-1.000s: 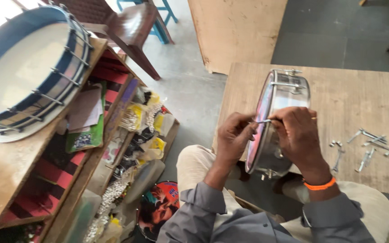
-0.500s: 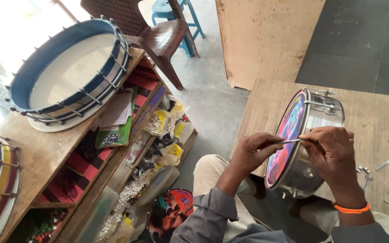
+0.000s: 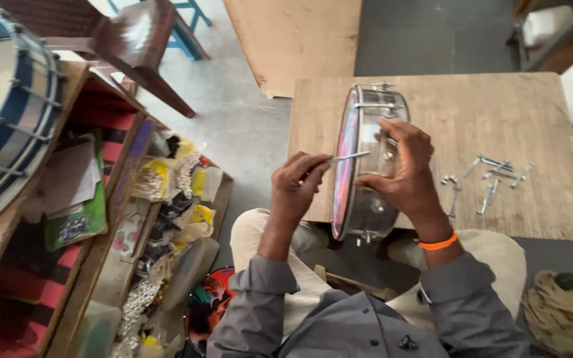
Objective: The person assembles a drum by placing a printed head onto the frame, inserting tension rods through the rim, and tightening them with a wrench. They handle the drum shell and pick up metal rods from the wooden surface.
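A small metal drum point(image 3: 366, 179) with a shiny shell and a pink-blue skin stands on its edge at the near side of a low wooden table point(image 3: 538, 126). My right hand point(image 3: 402, 172), with an orange band on the wrist, grips the shell. My left hand point(image 3: 296, 185) pinches a thin metal rod point(image 3: 349, 157) that reaches across the drum's rim to the right hand. Loose metal rods and hooks point(image 3: 492, 176) lie on the table to the right of the drum.
On the left is a wooden shelf point(image 3: 8, 245) with a large blue-rimmed drum point(image 3: 8, 126), papers and several small packets point(image 3: 167, 192). A wooden chair point(image 3: 121, 40) and a plywood sheet point(image 3: 300, 40) are on the grey floor beyond. A bag point(image 3: 565, 311) lies at the lower right.
My view has swung to the right, so the shelf drum sits further left. My right hand has moved from the rod's end onto the drum shell; the left hand keeps hold of the rod.
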